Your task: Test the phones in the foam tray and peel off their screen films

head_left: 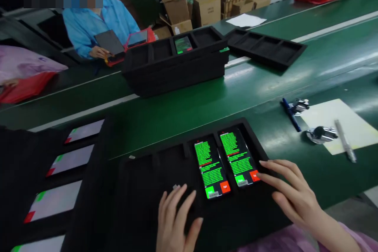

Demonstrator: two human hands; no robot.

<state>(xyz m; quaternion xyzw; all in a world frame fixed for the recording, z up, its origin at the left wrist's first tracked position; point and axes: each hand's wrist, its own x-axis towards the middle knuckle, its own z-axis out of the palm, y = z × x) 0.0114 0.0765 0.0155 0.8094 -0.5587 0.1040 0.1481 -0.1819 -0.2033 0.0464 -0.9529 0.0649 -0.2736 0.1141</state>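
A black foam tray [147,173] lies in front of me on the green belt. Two phones stand in its right slots, one [211,167] beside the other [238,156], both showing green text with green and red buttons. My left hand [175,220] rests flat on the tray just left of the first phone, fingers spread and holding nothing. My right hand [291,195] lies at the tray's right edge, fingers stretched, a fingertip touching the lower right corner of the second phone near its red button.
A second black tray [17,173] at left holds several lit phones. Stacked black trays [177,67] sit across the belt, one flat tray [265,47] to their right. A blue pen [291,114], metal clips [320,134] and white paper [339,122] lie right. A person in blue sits opposite.
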